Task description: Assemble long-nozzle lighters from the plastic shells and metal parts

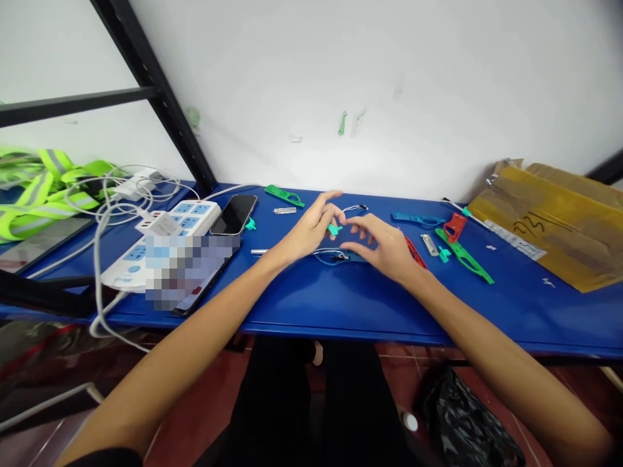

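My left hand (311,228) is closed, pinching a small teal plastic piece (334,229) between its fingertips above the blue table. Facing it from the right, my right hand (387,246) has thumb and fingers apart, its index fingertip close to the teal piece. Whether that fingertip touches it is hard to tell. Below both hands lies a blue plastic part (357,257) with a thin wire and a black connector (341,257). Another short wire with a black end (359,207) rests behind the hands. A red plastic piece (415,253) is partly hidden by my right hand.
Green plastic parts (470,261), a red part (454,227), a blue part (417,218) and metal pieces (429,245) lie to the right, before a cardboard box (545,224). Leftward are a power strip (170,237), a phone (234,215) and tangled cables (100,220).
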`<state>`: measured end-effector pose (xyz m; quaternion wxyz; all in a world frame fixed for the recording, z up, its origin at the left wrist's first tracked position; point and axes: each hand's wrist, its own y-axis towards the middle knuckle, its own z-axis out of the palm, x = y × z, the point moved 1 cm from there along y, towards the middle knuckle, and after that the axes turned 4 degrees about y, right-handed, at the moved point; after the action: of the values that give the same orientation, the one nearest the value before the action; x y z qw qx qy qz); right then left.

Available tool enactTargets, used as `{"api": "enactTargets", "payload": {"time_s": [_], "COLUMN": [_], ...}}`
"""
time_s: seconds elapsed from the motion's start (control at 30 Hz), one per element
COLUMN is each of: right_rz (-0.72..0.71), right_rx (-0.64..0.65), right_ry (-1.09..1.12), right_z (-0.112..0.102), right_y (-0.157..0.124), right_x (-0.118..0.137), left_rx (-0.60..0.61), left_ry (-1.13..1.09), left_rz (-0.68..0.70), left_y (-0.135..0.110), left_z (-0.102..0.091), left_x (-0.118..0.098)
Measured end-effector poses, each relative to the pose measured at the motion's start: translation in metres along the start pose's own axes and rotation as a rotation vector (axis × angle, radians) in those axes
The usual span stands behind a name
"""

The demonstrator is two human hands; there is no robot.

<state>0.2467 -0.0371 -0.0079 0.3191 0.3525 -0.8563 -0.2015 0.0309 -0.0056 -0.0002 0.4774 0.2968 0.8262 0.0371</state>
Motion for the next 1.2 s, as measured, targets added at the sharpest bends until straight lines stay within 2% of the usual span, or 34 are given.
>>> {"api": "enactTargets", "payload": {"time_s": [0.13,0.27,0.33,0.5,0.63,0.8,0.93,1.0,1.2], "right_rz": [-0.046,-0.020,0.016,0.059,0.031,0.083,0.059,0.044,0.014], "right_rx": [-0.015,-0.031,-0.044,-0.018,0.017,0.147,0.366,0.435,0.471], "right_ry": [-0.027,0.015,0.053,0.094,0.104,0.087,0.014,0.009,0.029], "right_z": [0.005,0.002,-0.002,-0.006,-0.001,-0.004,-0.010,-0.012,-0.010], "right_y": [-0.001,0.000,0.000,0.000,0.000,0.000,-0.003,-0.005,-0.005], "right_x": [0.008,0.004,0.000,-0.005,-0.004,-0.006,-0.016,-0.021,-0.026], "left_rx": [0.030,0.118,0.138,0.197,0.165,0.190,0.295,0.350,0.387], "left_ry": [-0.108,-0.201,-0.135,0.171,0.229,0.271,0.339,0.365,0.451], "left_rz": [0.020,-0.013,0.011,0.174,0.253,0.225,0.119,0.092,0.149], "left_y": [-0.001,-0.004,-0.005,-0.008,-0.006,-0.006,-0.008,-0.009,-0.010], "left_z": [0.008,0.003,-0.006,-0.027,-0.032,-0.038,-0.046,-0.048,-0.044], "left_x": [-0.001,-0.004,-0.006,-0.007,-0.005,0.000,0.003,0.004,0.009]}}
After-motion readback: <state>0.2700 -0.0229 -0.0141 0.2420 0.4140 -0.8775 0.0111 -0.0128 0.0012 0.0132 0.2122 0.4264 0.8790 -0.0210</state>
